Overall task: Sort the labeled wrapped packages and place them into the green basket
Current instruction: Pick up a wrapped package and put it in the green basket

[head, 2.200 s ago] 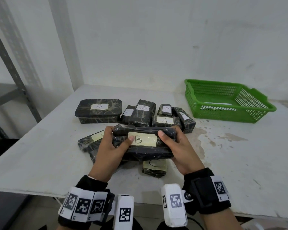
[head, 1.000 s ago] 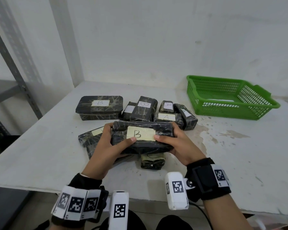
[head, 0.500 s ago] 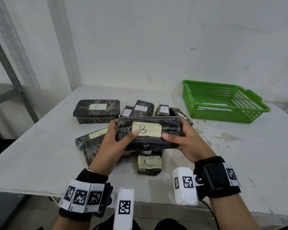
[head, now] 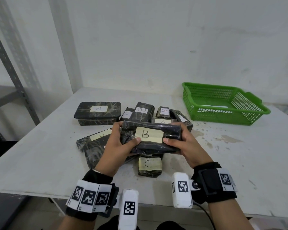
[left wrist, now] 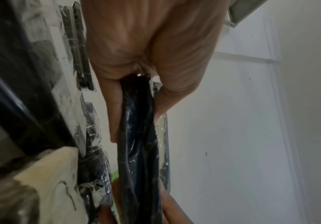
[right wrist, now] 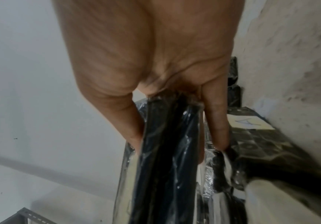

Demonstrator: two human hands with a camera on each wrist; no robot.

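I see B package (head: 150, 138) lifted above tabletop (head: 40, 155), long axis left-right, label up toward me; left hand (head: 118, 146) grips left end, right hand (head: 186, 143) grips right end.

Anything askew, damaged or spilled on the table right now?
Brownish stains mark the table in front of the green basket. The loose packages lie jumbled, overlapping at odd angles. The B package held by the left hand and right hand looks intact.
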